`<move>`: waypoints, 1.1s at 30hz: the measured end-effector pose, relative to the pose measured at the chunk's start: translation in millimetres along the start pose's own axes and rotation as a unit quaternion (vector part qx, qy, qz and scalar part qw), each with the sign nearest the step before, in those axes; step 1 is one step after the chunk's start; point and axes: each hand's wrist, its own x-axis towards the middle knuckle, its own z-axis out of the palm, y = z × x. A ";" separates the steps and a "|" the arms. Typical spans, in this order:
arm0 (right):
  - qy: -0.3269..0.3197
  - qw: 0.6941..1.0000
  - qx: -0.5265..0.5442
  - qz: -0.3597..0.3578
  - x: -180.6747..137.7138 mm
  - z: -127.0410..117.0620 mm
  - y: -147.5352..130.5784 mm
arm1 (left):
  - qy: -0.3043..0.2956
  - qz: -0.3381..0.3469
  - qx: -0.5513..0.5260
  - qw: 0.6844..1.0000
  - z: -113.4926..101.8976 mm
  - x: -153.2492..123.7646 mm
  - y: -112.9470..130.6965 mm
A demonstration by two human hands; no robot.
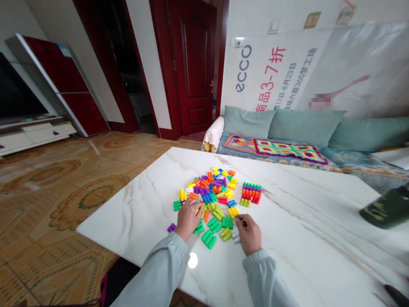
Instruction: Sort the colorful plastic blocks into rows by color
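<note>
Possibly, the left hand [189,218] and right hand [249,234], whether their fingers [197,205] are gripping anything being unclear, are risking scattering the loose blocks [218,212] heaped on the desk [294,221] by brushing against them.

White marble-pattern table [319,256]. On it: scattered pile of multicolored pieces [209,198], neat rowed stack [251,194] beside it, camo cylinder [386,208] toward right edge.

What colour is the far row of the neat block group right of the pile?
Green; the far row shows best in the head view.
</note>
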 end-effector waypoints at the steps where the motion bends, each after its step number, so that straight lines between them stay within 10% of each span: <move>1: 0.001 1.000 -0.001 -0.001 0.0 0.3 0.5 | -0.021 0.002 0.006 1.000 1.9 -1.2 5.2; 23: 0.013 1.000 -0.015 -0.013 0.0 -3.5 -10.6 | -0.099 -0.002 0.076 0.992 22.0 8.2 22.3; 33: 0.010 1.000 -0.015 -0.017 0.1 -2.0 -8.0 | 0.050 -0.033 -0.143 0.988 31.0 8.7 0.8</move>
